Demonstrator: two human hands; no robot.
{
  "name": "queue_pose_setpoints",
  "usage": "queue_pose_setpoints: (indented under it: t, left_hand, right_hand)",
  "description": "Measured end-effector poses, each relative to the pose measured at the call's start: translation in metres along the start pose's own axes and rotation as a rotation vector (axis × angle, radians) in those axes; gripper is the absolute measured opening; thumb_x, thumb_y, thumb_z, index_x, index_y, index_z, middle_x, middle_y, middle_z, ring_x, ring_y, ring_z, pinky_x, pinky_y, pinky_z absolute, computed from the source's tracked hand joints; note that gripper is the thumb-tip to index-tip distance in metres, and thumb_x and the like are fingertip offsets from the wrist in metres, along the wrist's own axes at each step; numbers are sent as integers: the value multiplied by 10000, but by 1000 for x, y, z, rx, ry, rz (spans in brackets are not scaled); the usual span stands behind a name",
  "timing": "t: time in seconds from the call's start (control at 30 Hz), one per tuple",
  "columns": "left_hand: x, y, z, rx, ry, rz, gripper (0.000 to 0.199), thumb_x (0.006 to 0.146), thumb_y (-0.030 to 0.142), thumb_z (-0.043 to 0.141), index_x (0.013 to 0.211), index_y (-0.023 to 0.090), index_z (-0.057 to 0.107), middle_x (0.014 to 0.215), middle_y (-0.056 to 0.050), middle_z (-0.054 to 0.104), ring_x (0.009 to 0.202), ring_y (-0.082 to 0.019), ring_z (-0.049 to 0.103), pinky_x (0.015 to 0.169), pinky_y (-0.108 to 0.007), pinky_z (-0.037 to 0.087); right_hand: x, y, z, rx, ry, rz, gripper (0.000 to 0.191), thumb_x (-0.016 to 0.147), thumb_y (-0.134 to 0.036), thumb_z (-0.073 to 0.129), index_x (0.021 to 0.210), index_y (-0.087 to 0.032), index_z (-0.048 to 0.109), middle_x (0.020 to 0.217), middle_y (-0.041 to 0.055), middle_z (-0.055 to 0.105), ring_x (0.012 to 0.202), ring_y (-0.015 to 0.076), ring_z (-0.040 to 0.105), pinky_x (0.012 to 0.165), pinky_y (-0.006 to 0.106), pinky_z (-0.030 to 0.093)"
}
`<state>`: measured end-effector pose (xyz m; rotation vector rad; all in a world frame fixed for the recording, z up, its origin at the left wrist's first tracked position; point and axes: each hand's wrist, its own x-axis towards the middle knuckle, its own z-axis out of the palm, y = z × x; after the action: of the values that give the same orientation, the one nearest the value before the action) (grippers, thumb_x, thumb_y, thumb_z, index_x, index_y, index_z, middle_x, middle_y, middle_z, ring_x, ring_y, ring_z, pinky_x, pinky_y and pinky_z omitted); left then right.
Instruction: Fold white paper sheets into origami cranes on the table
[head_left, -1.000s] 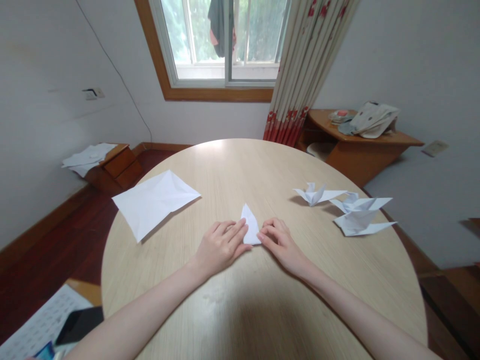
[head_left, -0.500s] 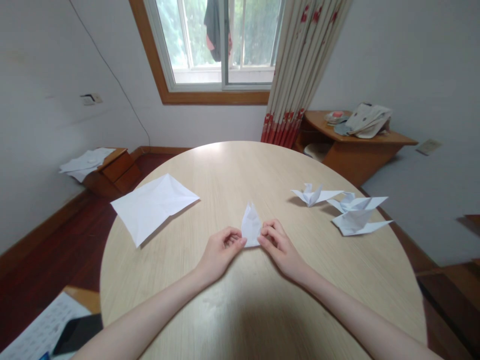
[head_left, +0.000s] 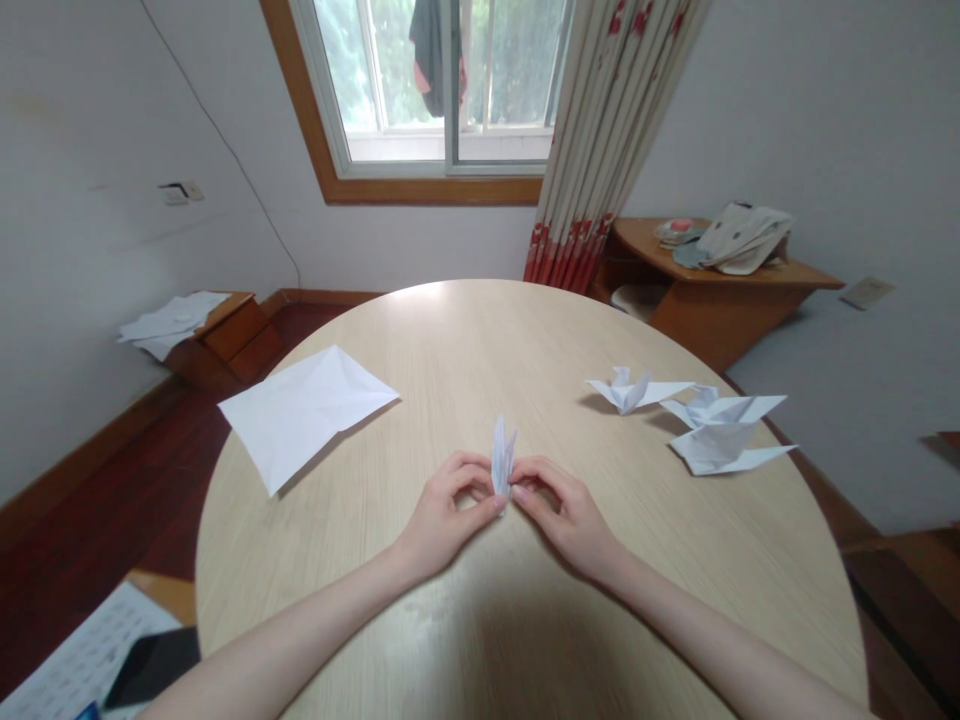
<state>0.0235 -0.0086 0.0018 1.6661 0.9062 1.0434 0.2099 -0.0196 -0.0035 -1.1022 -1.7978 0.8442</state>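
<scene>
- Spreading beneath the fingers (head_left: 481, 513): the pale round bench (head_left: 465, 340).
- Left hand (head_left: 439, 515) and right hand (head_left: 577, 515): fingers nearly closed, pinching the folded paper (head_left: 501, 465).
- Folded paper between the fingertips, points upward: probably light, springy, easily creased; best gripped at its layered base.

Slender bare forearms (head_left: 292, 635) taper towards bare, slim fingers (head_left: 536, 467).
</scene>
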Motion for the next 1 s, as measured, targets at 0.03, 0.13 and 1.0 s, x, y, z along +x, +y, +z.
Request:
queue_pose_setpoints:
  t: [0.03, 0.13, 1.0]
  left_hand:
    - [1, -1, -1, -19, 4, 1, 231, 832, 394, 659, 807, 165, 670, 1084, -108, 637, 997, -207, 615, 848, -351, 504]
    - [3, -6, -2, -118, -3, -47, 244, 819, 400, 679, 782, 160, 646, 1147, -113, 643, 1016, -212, 626, 913, -381, 487]
    - [6, -14, -2, -260, 6, -136, 359, 765, 428, 731, 979, 151, 654, 976, -93, 698, 870, -197, 663, 844, -372, 522]
  right_hand:
    - [0, 0, -1, 5, -13, -9, 142, 907, -331, 522, 939, -223, 609, 950, 71, 667, 881, 210, 618, 779, 352, 499]
    - [1, 2, -2, 20, -43, -19, 181, 880, -355, 570, 997, -223, 608, 1006, 76, 661, 889, 210, 613, 796, 357, 502]
    - [1, -5, 2, -13, -16, 51, 148, 858, -314, 577, 968, -215, 584, 941, 60, 602, 844, 198, 563, 740, 335, 463]
